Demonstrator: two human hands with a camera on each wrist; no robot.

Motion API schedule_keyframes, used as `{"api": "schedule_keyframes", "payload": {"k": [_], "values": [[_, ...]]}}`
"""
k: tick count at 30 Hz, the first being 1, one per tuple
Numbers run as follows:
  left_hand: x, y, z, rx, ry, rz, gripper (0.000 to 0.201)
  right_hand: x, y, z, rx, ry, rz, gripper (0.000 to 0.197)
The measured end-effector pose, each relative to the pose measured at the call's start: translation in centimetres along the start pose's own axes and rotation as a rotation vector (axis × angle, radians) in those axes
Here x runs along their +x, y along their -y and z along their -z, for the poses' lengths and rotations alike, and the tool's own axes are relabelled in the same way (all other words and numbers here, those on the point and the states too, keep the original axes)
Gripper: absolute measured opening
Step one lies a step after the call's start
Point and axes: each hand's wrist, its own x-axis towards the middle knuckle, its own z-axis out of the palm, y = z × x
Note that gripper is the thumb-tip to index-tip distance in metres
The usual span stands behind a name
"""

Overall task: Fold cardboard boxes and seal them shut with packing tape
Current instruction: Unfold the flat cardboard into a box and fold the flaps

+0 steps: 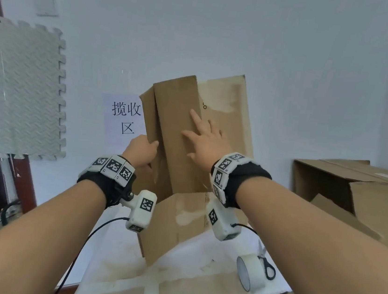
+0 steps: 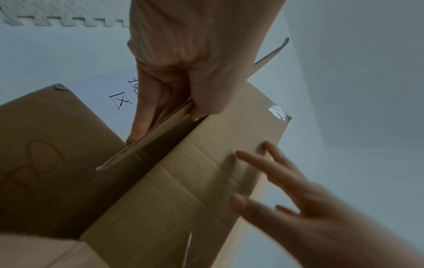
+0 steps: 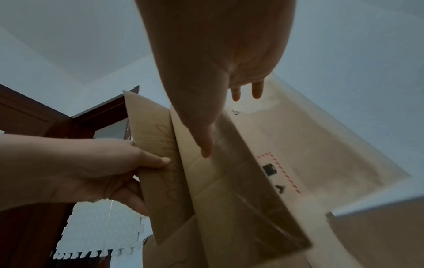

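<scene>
Above table point(image 1: 114, 247), left hand point(image 1: 141, 150) pinching box point(image 1: 175, 130) flap, right hand point(image 1: 207, 141) spread flat, head view alone showing tape point(image 1: 249, 271)

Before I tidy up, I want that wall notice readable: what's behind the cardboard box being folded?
The paper sign sits behind the cardboard box; three characters show, its right edge is covered.

Cardboard box point(image 1: 178, 130), centre of the head view: brown corrugated board, matt, with fluting ridges visible on the flap in the left wrist view. Glossy clear tape remnant point(image 2: 278, 112) adheres at one flap corner. Pale torn patches mark the outer panel. Tape roll point(image 1: 249, 271), lower right: smooth, off-white, slightly glossy. Scissors point(image 1: 265, 260) beside it: bright metal blades, black plastic handles. Foam mat point(image 1: 16, 91), upper left: grey, matt, textured weave pattern. Wall sign point(image 1: 124, 118): white matt paper.
</scene>
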Motion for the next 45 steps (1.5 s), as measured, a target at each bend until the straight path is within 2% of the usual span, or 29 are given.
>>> {"api": "schedule_keyframes", "payload": {"k": [2,7,12,14,16,19,22,27,30,33,37,40,45], "values": [[-0.4,-0.3,0.7,-0.134,0.022,0.059,0.051,0.0,-0.2,-0.9,-0.010,0.047,0.003,0.056],[-1.5,-1.0,1.8,-0.452,0.040,0.156,0.043,1.1,-0.7,-2.6,0.020,0.170,-0.088,0.070],[-2.1,-1.6,2.1,-0.666,0.087,0.133,0.026,1.9,-0.7,-3.8,0.093,0.172,-0.119,0.076],[-2.0,-1.7,1.8,-0.715,0.090,0.109,0.021,2.1,-0.6,-4.1,0.106,0.125,-0.148,0.074],[-1.8,-1.7,1.4,-0.754,0.094,0.096,0.020,2.3,-0.7,-4.4,0.097,0.073,-0.191,0.073],[-1.3,-1.3,0.6,-0.820,0.081,0.138,0.021,2.3,-1.3,-4.9,0.117,0.088,-0.270,0.076],[-0.7,-0.3,0.3,-0.885,0.045,0.217,0.019,2.1,-2.4,-5.3,0.139,0.125,-0.284,0.071],[-0.6,1.7,0.1,-0.960,0.033,0.200,0.018,2.0,-2.4,-6.0,0.183,0.149,-0.296,0.056],[-0.6,2.5,0.1,-1.050,0.018,0.219,0.030,2.5,-1.7,-7.0,0.204,0.139,-0.306,0.062],[-0.6,3.7,0.4,-1.171,-0.047,0.279,0.028,3.0,-1.5,-7.7,0.217,0.157,-0.279,0.065],[-0.6,5.4,0.5,-1.324,-0.141,0.366,0.028,3.1,-1.4,-8.4,0.308,0.150,-0.256,0.044],[-1.1,6.2,-0.1,-1.388,-0.179,0.401,0.019,3.5,-0.8,-9.0,0.363,0.137,-0.238,0.034],[-2.5,8.0,-2.2,-1.453,-0.121,0.414,0.020,3.8,-0.2,-9.5,0.415,0.143,-0.207,0.041]]}}
